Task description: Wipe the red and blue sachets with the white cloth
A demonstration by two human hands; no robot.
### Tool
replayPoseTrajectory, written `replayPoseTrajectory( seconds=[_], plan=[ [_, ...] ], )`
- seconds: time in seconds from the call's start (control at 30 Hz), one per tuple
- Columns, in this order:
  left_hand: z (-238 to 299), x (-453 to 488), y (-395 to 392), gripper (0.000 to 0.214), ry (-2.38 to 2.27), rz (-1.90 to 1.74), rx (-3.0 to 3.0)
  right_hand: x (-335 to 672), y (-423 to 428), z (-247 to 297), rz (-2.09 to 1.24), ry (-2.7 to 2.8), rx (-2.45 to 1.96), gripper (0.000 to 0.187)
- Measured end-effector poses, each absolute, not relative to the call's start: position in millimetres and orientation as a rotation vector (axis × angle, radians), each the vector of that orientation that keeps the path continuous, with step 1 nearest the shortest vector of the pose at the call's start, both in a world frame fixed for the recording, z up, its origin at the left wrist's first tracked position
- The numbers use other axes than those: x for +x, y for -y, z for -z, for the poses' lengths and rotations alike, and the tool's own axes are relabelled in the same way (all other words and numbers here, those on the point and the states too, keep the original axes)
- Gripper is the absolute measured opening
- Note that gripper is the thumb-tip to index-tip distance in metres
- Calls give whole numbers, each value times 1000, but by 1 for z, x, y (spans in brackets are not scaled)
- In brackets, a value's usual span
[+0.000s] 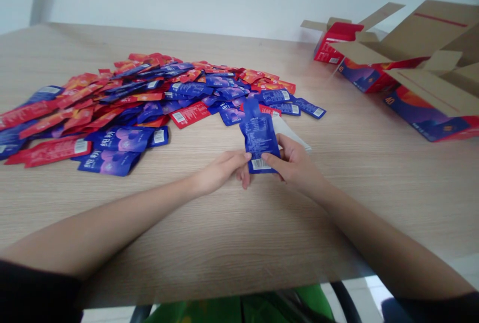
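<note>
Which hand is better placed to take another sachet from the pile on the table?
Left, probably. The left hand lies nearer the pile of red and blue sachets and only meets the edge of the blue sachet, while the right hand grips that sachet more fully.
</note>
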State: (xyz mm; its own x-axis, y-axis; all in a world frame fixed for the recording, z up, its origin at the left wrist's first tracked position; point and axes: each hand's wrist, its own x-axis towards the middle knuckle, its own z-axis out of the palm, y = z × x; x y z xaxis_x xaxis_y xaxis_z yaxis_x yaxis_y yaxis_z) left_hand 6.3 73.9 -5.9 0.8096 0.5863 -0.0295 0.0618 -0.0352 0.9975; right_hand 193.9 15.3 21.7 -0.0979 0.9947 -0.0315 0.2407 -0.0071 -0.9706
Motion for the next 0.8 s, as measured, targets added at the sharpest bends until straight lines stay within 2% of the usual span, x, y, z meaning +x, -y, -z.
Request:
replayPoseTrajectory(
  seconds=[0.1, 0.27, 0.47, 0.67, 0.8],
  plan=[
    [7, 7, -77, 68, -575, -501, 1479, 197, -13, -24, -981, 1608, -1395, 22],
    [3, 8, -79, 75, -707, -464, 1380, 197, -4, -29, -671, 2161, -1406, 29],
    [1, 9, -77, 62, -851, -388, 1513, 197, -1, -30, -523, 2601, -1387, 23],
    [5, 8, -70, 48, -868, -474, 1507, 195, 3, -36, -553, 2607, -1332, 22],
    [5, 6, -67, 38, -790, -499, 1450, 201, -3, -37, -488, 2250, -1391, 26]
  ],
)
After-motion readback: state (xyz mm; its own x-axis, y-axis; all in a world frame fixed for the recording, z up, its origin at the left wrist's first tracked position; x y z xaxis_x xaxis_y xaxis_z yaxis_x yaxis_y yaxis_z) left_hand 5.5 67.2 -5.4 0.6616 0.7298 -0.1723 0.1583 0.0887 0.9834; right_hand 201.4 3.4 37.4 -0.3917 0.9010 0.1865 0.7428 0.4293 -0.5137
